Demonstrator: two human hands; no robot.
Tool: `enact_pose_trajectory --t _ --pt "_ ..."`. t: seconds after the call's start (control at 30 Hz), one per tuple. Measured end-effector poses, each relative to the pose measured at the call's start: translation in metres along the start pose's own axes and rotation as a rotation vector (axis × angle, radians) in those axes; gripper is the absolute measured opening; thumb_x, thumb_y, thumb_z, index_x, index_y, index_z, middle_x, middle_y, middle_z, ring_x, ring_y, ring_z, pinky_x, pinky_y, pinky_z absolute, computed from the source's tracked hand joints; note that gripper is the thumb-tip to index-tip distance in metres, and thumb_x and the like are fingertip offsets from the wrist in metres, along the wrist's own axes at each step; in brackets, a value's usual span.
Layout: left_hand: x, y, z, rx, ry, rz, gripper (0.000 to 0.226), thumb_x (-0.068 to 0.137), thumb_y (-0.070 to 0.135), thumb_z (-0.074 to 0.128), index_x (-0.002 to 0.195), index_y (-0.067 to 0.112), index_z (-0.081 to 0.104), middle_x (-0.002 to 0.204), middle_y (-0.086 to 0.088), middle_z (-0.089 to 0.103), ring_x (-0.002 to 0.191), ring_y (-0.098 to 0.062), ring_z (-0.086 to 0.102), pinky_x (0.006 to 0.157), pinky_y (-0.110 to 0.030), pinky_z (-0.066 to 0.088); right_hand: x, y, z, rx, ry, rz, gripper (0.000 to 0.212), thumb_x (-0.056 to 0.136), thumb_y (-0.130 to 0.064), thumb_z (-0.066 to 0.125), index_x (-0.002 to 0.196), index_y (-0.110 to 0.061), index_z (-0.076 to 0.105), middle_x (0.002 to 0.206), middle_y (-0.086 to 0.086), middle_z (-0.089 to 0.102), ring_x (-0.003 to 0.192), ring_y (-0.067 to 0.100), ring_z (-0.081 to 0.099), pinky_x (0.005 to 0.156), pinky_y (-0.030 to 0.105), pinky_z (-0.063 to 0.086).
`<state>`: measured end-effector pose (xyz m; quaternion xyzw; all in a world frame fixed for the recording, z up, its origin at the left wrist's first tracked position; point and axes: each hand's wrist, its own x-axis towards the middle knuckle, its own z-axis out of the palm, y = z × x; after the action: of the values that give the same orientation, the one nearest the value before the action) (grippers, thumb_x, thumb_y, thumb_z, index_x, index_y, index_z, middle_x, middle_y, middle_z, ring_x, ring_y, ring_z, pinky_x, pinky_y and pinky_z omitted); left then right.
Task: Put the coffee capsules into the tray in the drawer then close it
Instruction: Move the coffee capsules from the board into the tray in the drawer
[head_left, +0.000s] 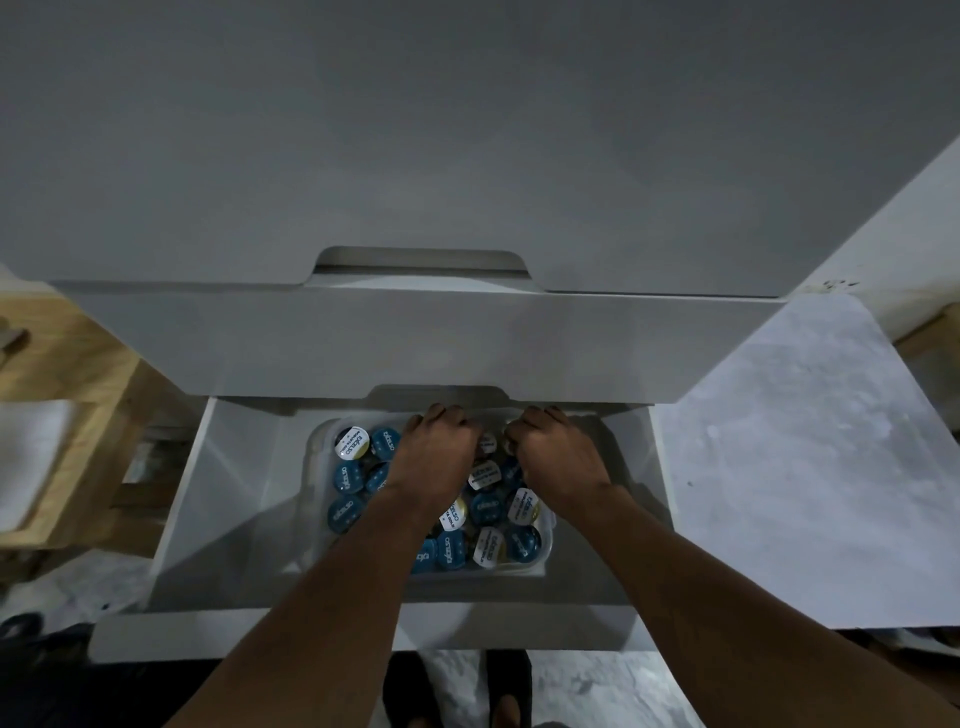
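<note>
The drawer (234, 493) was found pulled fully open, with the tray (316, 447) seated in its middle, nearer the far wall than the near front. Both hands were lowered into the far end of the tray, side by side and just apart. The left hand (434, 447) and the right hand (556, 452) were held knuckles-up, with the fingers curled downward among the coffee capsules (348, 475). Whether anything was enclosed under those fingers could not be determined, as the palms were turned away from the camera. This posture was judged consistent with capsules being released or settled at the far end, where a little room may have been left under the overhanging drawer front (415, 338) above.

The tray was seen to be clear plastic with rounded corners. It was packed closely with capsules, most set lid-up and a few tilted against their neighbours. Two lid types were noted: blue with white lettering and white with dark lettering and a yellow edge. No capsule was seen outside the tray. Pale stone floor (779, 467) was visible to the right of the drawer.
</note>
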<state>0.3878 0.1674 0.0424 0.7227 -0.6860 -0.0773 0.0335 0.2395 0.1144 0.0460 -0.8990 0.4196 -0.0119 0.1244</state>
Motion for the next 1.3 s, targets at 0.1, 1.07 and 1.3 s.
enact_pose_trajectory --t 0.1,1.07,1.3 --pt "0.002 0.004 -0.002 0.013 -0.031 -0.027 0.024 0.087 0.013 0.054 0.110 0.015 0.059 0.113 -0.006 0.059 0.110 -0.025 0.049 0.094 -0.037 0.040 0.001 0.000 0.001 0.023 -0.005 0.000 0.025 0.083 -0.003 0.057 0.106 -0.010 0.062 0.114 0.011 0.059 0.111 0.030 0.050 0.084 0.038 0.048" --pt "-0.066 0.004 -0.046 -0.088 0.123 -0.094 0.026 0.094 0.024 0.050 0.115 0.012 0.060 0.115 -0.008 0.060 0.100 -0.024 0.059 0.086 -0.036 0.047 -0.049 -0.031 -0.030 0.093 0.079 0.153 0.030 0.093 -0.023 0.048 0.118 -0.008 0.054 0.117 0.013 0.060 0.109 0.030 0.053 0.088 0.040 0.047" --pt "-0.148 0.001 -0.077 -0.033 0.259 0.062 0.025 0.091 0.015 0.054 0.111 0.004 0.064 0.116 -0.012 0.061 0.106 -0.026 0.056 0.085 -0.044 0.049 -0.106 -0.095 -0.040 0.094 0.199 0.234 0.031 0.092 -0.021 0.048 0.118 -0.006 0.056 0.121 0.015 0.059 0.108 0.029 0.053 0.090 0.041 0.047"
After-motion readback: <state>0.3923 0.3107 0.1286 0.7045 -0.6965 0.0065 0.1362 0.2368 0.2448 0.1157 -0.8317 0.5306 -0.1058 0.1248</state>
